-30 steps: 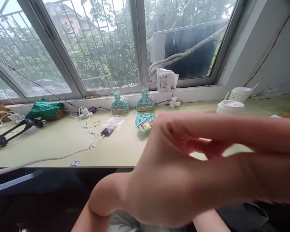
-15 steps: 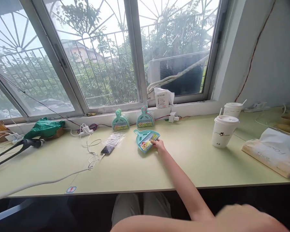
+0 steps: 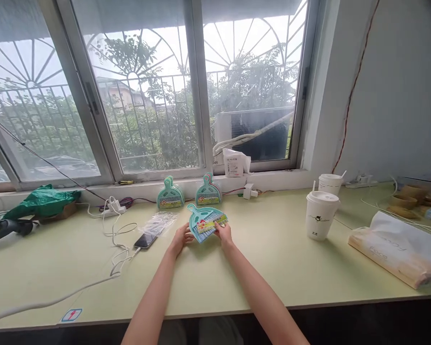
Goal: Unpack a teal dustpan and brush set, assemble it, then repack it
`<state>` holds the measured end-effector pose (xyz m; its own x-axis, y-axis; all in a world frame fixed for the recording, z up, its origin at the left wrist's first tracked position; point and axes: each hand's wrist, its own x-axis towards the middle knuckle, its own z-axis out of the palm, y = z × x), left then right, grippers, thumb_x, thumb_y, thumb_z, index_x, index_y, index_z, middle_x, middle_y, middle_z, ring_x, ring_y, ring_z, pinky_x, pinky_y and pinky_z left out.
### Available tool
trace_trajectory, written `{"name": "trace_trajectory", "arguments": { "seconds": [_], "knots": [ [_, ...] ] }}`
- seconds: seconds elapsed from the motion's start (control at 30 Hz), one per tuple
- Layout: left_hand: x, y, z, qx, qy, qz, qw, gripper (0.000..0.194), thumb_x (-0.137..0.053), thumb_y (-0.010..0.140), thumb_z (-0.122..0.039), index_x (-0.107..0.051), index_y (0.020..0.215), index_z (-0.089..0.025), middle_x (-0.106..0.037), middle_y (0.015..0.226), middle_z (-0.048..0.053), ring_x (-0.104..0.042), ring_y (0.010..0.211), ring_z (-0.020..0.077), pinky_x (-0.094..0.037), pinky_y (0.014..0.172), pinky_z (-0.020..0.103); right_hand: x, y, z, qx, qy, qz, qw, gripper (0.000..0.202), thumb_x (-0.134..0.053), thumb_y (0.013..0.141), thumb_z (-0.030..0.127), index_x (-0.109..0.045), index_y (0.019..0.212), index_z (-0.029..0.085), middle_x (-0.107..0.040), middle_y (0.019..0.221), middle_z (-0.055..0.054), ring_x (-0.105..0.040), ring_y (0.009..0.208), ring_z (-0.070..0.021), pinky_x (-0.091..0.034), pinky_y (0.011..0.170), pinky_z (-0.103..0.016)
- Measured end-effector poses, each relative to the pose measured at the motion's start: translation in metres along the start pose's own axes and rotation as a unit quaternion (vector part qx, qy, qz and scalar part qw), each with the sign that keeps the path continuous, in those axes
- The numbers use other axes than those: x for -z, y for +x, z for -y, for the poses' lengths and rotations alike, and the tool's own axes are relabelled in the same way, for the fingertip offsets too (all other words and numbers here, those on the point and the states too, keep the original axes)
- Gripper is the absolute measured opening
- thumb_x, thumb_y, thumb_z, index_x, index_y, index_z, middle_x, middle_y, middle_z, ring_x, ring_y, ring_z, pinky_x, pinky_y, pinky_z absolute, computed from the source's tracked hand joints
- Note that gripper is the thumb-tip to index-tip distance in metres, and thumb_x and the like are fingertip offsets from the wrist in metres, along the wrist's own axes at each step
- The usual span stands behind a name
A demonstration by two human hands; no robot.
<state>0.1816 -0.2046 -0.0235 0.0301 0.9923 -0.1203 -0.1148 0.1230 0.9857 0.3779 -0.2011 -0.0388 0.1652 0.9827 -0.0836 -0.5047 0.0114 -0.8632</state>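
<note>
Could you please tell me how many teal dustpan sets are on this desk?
3 visible: one held in both hands, and two leaning against the window ledge, left and right. The right one looks stacked, so more may hide behind it.

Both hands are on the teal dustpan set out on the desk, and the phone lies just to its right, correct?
Not quite. In the head view, both the left hand and right hand hold the teal dustpan set, but the phone lies to its left, beside the clear plastic wrapper.

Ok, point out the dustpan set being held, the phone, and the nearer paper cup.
dustpan set (image 3: 205, 224), head view, on its printed label.
phone (image 3: 145, 240), head view, middle of its dark screen.
nearer paper cup (image 3: 319, 220), head view, on its side wall.
</note>
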Motion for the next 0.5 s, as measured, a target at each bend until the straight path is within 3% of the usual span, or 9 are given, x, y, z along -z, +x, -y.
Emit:
{"name": "trace_trajectory", "arguments": {
  "seconds": [0.17, 0.23, 0.3, 0.4, 0.5],
  "knots": [
    [-0.001, 0.004, 0.007, 0.017, -0.031, 0.018, 0.999, 0.032, -0.052, 0.088, -0.047, -0.054, 0.099, -0.016, -0.064, 0.075, 0.005, -0.061, 0.052, 0.0131, -0.049, 0.046, 0.023, 0.0, -0.009, 0.005, 0.032, -0.077, 0.059, 0.995, 0.021, -0.068, 0.078, 0.018, -0.051, 0.091, 0.019, -0.072, 0.083, -0.003, -0.071, 0.072, -0.0176, -0.061, 0.064, -0.028],
    [-0.003, 0.005, 0.008, 0.011, -0.011, -0.018, 1.0, 0.029, -0.053, 0.088, -0.045, -0.051, 0.098, -0.018, -0.06, 0.07, 0.002, -0.059, 0.051, 0.0124, -0.047, 0.045, 0.022, 0.003, -0.008, 0.011, 0.028, -0.117, 0.072, 0.99, 0.017, -0.066, 0.082, 0.026, -0.053, 0.088, 0.017, -0.071, 0.078, -0.004, -0.07, 0.061, -0.017, -0.059, 0.057, -0.027],
    [-0.003, 0.007, 0.01, -0.003, -0.001, -0.078, 0.997, 0.024, -0.051, 0.09, -0.042, -0.048, 0.095, -0.019, -0.055, 0.066, -0.002, -0.055, 0.047, 0.0102, -0.044, 0.044, 0.02, 0.009, -0.004, 0.018, 0.027, -0.144, 0.064, 0.987, 0.025, -0.063, 0.085, 0.038, -0.054, 0.08, 0.016, -0.068, 0.064, -0.005, -0.063, 0.045, -0.0148, -0.053, 0.045, -0.024],
    [0.001, 0.01, 0.013, -0.018, -0.006, -0.153, 0.988, 0.018, -0.043, 0.095, -0.038, -0.044, 0.091, -0.02, -0.052, 0.067, -0.003, -0.053, 0.049, 0.0096, -0.045, 0.048, 0.021, 0.026, 0.007, 0.03, 0.057, -0.092, -0.014, 0.994, 0.042, -0.057, 0.085, 0.054, -0.054, 0.068, 0.016, -0.058, 0.046, -0.001, -0.048, 0.033, -0.0092, -0.04, 0.035, -0.02],
    [0.005, 0.011, 0.015, -0.05, 0.025, -0.203, 0.978, 0.013, -0.041, 0.095, -0.033, -0.041, 0.092, -0.021, -0.057, 0.075, 0.001, -0.059, 0.06, 0.0136, -0.049, 0.057, 0.026, 0.051, 0.017, 0.043, 0.063, 0.005, -0.13, 0.99, 0.048, -0.04, 0.091, 0.06, -0.057, 0.074, 0.018, -0.052, 0.044, 0.002, -0.043, 0.032, -0.0075, -0.035, 0.035, -0.019]
  ]
}}
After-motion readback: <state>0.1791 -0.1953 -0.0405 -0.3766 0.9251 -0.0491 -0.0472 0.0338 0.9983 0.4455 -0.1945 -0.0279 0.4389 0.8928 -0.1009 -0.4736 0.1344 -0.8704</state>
